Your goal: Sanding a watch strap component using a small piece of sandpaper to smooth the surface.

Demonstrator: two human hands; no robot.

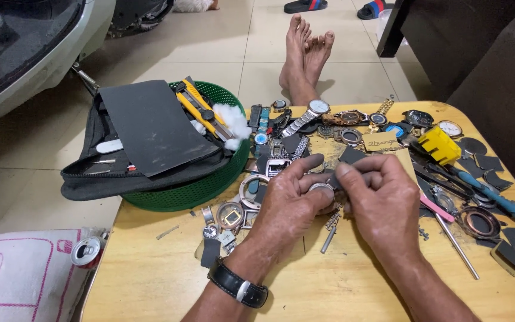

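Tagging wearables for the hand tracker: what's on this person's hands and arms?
Both forearms are bare, with no sleeves and no gloves. The left hand has a black strap with a silver buckle at its wrist. The right hand shows nothing at its wrist. No rings visible on the fingers that show.

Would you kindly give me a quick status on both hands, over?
Left hand holds a round watch case. Right hand presses a dark grey strip onto it. Watch parts crowd the table.
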